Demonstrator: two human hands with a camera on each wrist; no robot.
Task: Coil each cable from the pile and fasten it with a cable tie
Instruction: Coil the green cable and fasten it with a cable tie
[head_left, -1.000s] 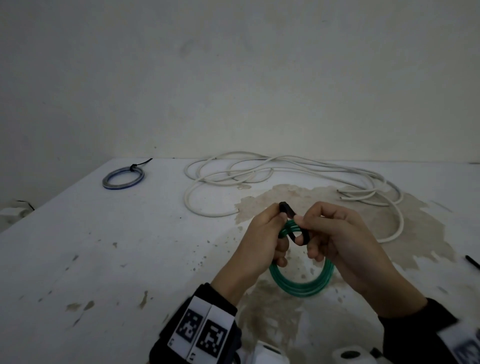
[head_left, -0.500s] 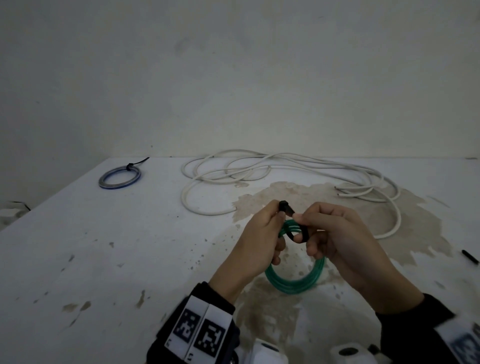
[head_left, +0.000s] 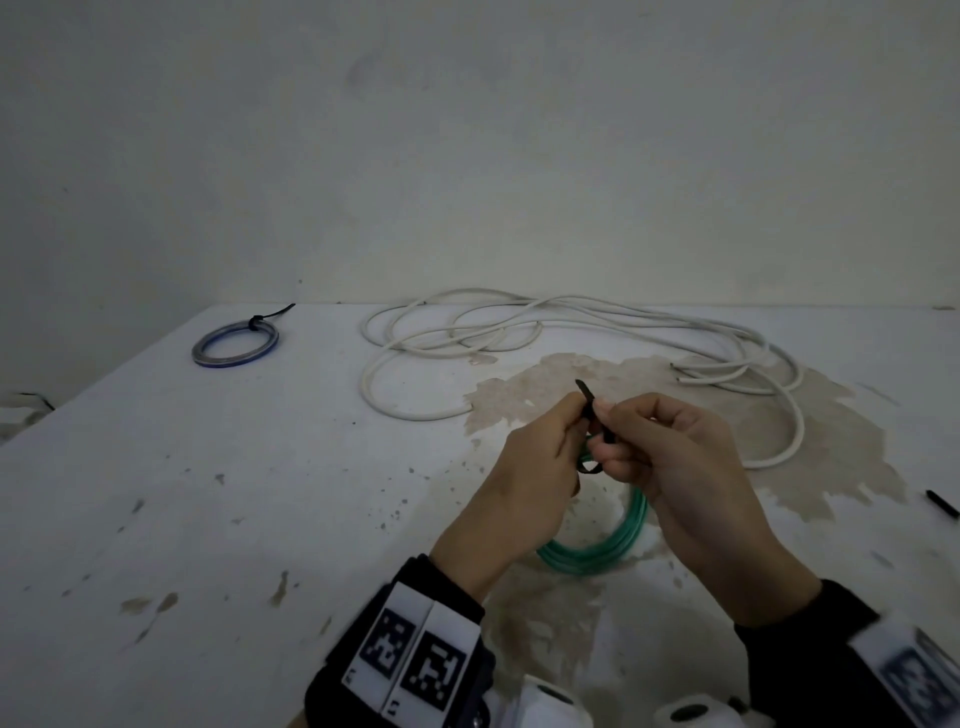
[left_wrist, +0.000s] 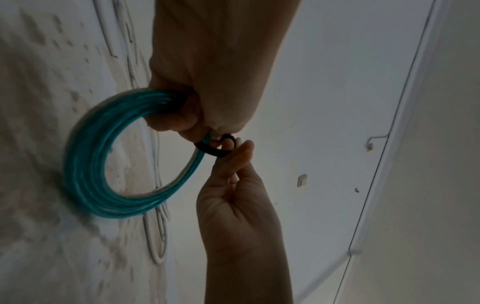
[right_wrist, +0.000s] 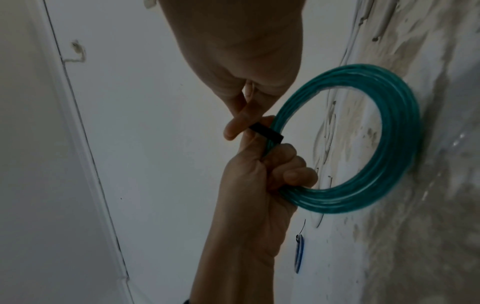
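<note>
I'm gripping the green coil (head_left: 597, 553) in my left hand (head_left: 530, 483), fingers (right_wrist: 296, 174) curled round its turns, holding it just above the stained bench (head_left: 260, 493) in front of me. My right hand (head_left: 675, 462) is pinching the black tie (head_left: 589, 410), which is looping round the coil just beside my left thumb; its free end is sticking up between both hands. The white cable (head_left: 571, 332) is lying loose and uncoiled at the far side of the bench. The blue coil (head_left: 236, 345), already tied, is sitting at the far left corner. A second tie (head_left: 943, 503) is lying at the right edge.
</note>
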